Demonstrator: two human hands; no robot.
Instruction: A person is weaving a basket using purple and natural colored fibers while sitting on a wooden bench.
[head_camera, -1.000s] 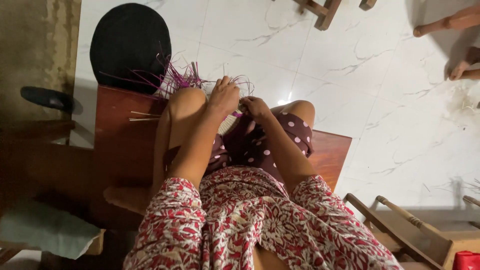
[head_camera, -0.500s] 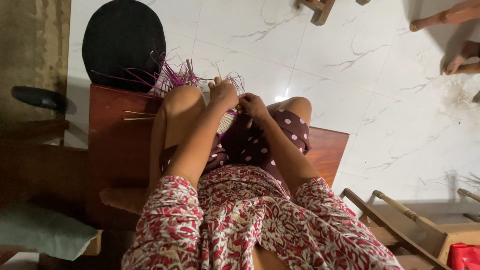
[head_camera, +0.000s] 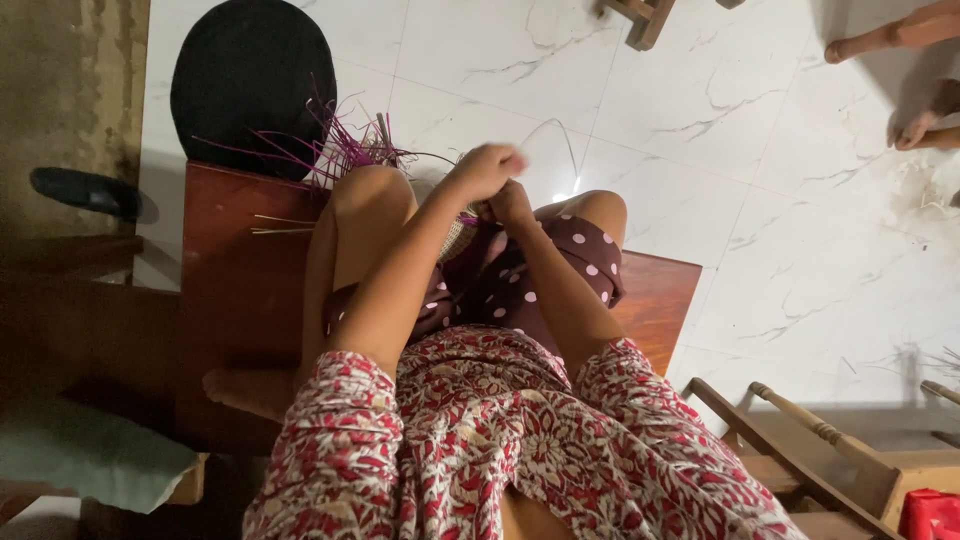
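A: Head view looks down at your lap. What are your hands doing?

B: Your left hand (head_camera: 487, 170) is curled into a loose fist, up above your knees. Your right hand (head_camera: 512, 203) sits just under it, and the two touch. The fingers of both are pressed together. They seem to pinch a thin pale strand (head_camera: 560, 140) that loops up over the white floor (head_camera: 760, 200), but the hands are blurry, so you cannot tell for sure.

A: Where is the thing you are weaving?

B: The woven piece (head_camera: 457, 240) is in your lap, between your knees, right below your hands. Only a small tan part of it shows. Your left arm hides the rest.

A: What else is close by?

B: A bunch of purple strips (head_camera: 345, 150) sticks out just past your left knee. Some thin pale sticks (head_camera: 280, 225) lie on the brown wooden seat (head_camera: 240, 270) you sit on. A round black thing (head_camera: 250, 80) lies on the floor behind the purple strips. Far off at the top right, another person's bare feet (head_camera: 915, 120) rest on the floor.
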